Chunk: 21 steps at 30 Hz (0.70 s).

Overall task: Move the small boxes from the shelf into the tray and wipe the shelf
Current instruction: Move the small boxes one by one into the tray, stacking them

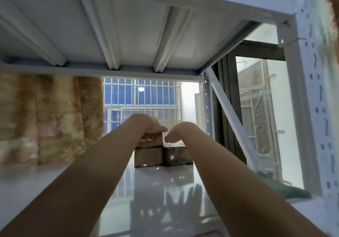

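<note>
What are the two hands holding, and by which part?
The left hand grips the upper box by its top. The right hand holds nothing.

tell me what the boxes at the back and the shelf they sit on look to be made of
Small boxes: brown corrugated cardboard by the look, matte; the right one glints as if wrapped in clear tape or film.
Shelf: probably white painted or coated metal like the frame, glossy enough to mirror the arms and window.

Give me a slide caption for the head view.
Left hand grips the top box at the shelf's back.
</note>
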### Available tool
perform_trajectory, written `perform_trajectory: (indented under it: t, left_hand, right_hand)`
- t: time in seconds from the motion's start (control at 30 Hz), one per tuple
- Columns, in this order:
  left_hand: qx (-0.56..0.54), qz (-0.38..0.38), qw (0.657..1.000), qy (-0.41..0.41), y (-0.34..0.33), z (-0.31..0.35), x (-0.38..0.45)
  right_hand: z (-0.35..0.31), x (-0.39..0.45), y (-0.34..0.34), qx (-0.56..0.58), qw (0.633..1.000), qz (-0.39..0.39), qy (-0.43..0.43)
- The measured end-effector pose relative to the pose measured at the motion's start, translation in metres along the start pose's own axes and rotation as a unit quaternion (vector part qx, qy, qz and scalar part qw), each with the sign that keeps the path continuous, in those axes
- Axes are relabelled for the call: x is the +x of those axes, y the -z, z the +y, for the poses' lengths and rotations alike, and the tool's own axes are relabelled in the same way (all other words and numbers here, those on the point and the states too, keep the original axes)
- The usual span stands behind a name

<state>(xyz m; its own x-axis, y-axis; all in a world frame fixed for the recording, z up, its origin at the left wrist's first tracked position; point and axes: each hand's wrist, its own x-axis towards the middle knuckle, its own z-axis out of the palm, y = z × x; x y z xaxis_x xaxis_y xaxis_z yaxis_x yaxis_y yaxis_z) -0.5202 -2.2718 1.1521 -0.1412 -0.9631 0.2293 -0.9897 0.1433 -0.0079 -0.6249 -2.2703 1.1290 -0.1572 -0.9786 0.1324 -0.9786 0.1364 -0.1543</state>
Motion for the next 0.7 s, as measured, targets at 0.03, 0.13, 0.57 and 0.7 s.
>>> perform_trajectory:
  t: [0.03, 0.13, 0.57, 0.7]
  left_hand:
    - [-0.006, -0.001, 1.000, 0.008, 0.001, 0.002, 0.002]
    - [0.008, 0.050, 0.998, 0.042, -0.011, 0.008, 0.013]
    - [-0.067, 0.069, 0.986, 0.134, -0.027, -0.005, 0.016]
    - [-0.037, 0.122, 0.985, 0.118, -0.031, -0.005, 0.006]
  right_hand:
    - [0.000, 0.003, -0.001, 0.003, 1.000, -0.006, -0.002]
    - [-0.005, 0.013, -0.014, 0.000, 1.000, -0.021, 0.014]
    - [-0.003, 0.027, -0.031, 0.000, 0.997, -0.066, 0.037]
    - [0.001, 0.029, -0.037, 0.032, 0.997, -0.061, 0.042]
